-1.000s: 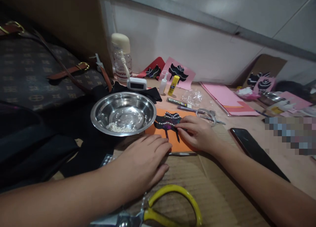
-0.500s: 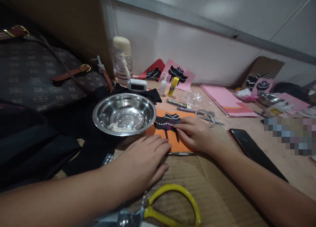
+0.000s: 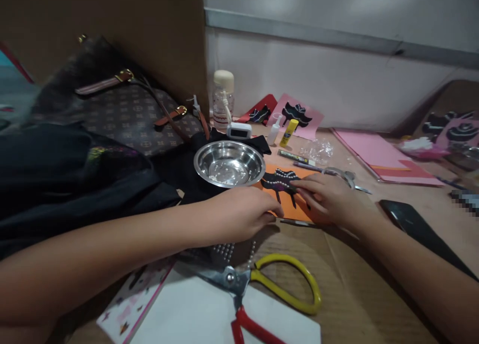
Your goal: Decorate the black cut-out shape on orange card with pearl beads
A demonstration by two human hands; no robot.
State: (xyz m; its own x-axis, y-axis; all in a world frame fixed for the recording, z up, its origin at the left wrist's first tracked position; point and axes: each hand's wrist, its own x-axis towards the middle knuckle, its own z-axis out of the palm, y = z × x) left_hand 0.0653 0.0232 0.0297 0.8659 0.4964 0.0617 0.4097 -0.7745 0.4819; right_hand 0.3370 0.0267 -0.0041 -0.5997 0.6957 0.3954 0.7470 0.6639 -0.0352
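Note:
A black roof-shaped paper cutout [image 3: 275,183] with rows of pearl beads lies on an orange sheet [image 3: 295,213]. My right hand [image 3: 329,197] is at the cutout's right end, fingertips pressed together; anything between them is too small to make out. At the sheet's lower left edge rests my left hand [image 3: 243,212], fingers stretched and bent downward, with nothing seen in them. Just beyond it stands a steel bowl [image 3: 200,172] with small pale beads inside. Scissors [image 3: 286,279] with one yellow and one red handle lie nearer to me, beside pearl strips [image 3: 224,252] partly under my left forearm.
A glue stick [image 3: 289,133], a small glue bottle [image 3: 275,132] and a drinking bottle [image 3: 223,99] stand behind. To the right are a phone [image 3: 415,227] and pink paper sheets [image 3: 381,152]. A patterned bag [image 3: 130,114] and dark cloth [image 3: 67,184] fill the left.
The camera view has swung left, so more of the bag and the scissors shows. My left hand has turned, its fingers pointing further down at the sheet's edge. My right hand stays at the cutout.

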